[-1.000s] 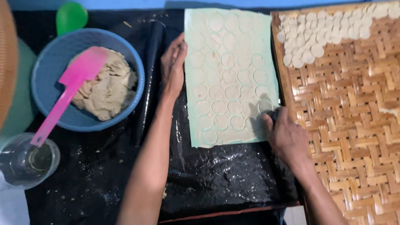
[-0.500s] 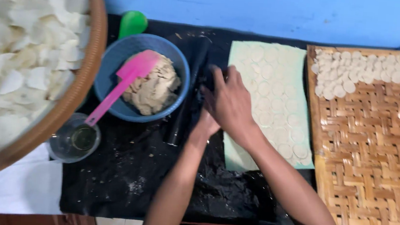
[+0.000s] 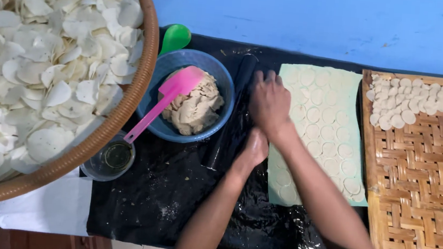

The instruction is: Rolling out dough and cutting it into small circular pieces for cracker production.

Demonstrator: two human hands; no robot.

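Rolling pin (image 3: 231, 114), dark and slim, lying lengthwise on the black plastic sheet (image 3: 172, 200) between the blue bowl (image 3: 220, 81) and the pale green dough sheet (image 3: 327, 134). Right hand (image 3: 270, 103) lies across the pin's middle, fingers spread and pointing away; left hand (image 3: 254, 149) sits just below it, tucked partly under the right wrist. Whether either hand is clamped round the pin or merely resting flat on it cannot be told from above. To handle the pin well here, I would judge: keep both palms level, press evenly, and keep its near end clear of the bowl rim. The dough sheet is marked all over with cut rounds, not yet lifted out. Bowl holds a lump of tan dough (image 3: 193, 108) and a pink spatula (image 3: 161, 108). Right: woven bamboo tray (image 3: 423, 201) with small white discs (image 3: 421, 102). Left: round basket (image 3: 127, 100) heaped with dried white chips (image 3: 35, 55); small glass bowl (image 3: 109, 158) beside it
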